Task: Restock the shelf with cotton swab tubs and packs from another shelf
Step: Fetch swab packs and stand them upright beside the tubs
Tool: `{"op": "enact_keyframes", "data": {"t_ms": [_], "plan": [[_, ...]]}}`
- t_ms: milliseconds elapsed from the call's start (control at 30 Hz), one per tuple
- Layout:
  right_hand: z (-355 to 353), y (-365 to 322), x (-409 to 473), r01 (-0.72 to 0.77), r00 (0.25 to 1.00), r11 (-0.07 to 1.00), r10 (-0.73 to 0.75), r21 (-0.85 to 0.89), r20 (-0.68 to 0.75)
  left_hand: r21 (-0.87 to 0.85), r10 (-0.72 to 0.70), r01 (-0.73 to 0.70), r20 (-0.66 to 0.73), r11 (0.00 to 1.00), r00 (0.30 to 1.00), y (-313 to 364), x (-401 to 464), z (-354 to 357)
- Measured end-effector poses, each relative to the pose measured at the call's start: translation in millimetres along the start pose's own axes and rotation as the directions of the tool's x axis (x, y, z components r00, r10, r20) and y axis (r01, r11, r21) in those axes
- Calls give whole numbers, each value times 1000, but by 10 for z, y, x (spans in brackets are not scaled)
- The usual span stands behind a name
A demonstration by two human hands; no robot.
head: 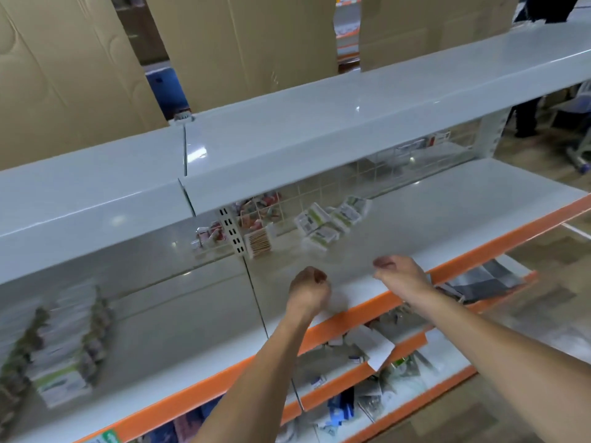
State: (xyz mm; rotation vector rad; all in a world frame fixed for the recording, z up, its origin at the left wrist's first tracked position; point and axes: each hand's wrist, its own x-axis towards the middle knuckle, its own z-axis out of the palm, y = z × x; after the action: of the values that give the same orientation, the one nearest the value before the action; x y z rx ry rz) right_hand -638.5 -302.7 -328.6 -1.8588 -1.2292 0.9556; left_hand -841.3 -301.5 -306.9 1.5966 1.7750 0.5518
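A clear tub of cotton swabs (259, 242) with wooden sticks stands at the back of the white shelf (431, 219), beside the slotted upright. To its right lies a cluster of white-and-green swab packs (332, 222), tilted against the wire back. My left hand (308, 287) hovers over the shelf's front, fingers curled, holding nothing. My right hand (398, 270) is a little to the right, also curled and empty. Both hands are short of the tub and packs.
Rows of white-and-green boxes (60, 350) fill the left bay of the same shelf. An orange price strip (367, 306) edges the shelf front. Lower shelves hold mixed packets (367, 346). The top shelf (351, 100) overhangs, with cardboard sheets (243, 43) behind.
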Motion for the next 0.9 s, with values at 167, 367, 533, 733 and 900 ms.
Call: {"op": "enact_keyframes", "data": {"t_ms": [167,367,533,733,900], "plan": [[-35,17,246,15,999,1000,-15,-9,-46,15,-4,4,6,1000,1000,72,284,0],[-34,30,502,36,999,999,-36,-25,0,45,24,-24,-8,999,1000,203,491,34],[-30,-34,829,70,996,997,-68,-41,48,61,16,-12,-72,998,997,311,681,83],[-98,-151,1229,213,965,967,-185,-141,188,33,-27,36,-221,999,975,469,930,185],[-204,-311,1510,421,888,879,-348,-224,300,123,-47,94,-341,988,939,506,1132,261]]}}
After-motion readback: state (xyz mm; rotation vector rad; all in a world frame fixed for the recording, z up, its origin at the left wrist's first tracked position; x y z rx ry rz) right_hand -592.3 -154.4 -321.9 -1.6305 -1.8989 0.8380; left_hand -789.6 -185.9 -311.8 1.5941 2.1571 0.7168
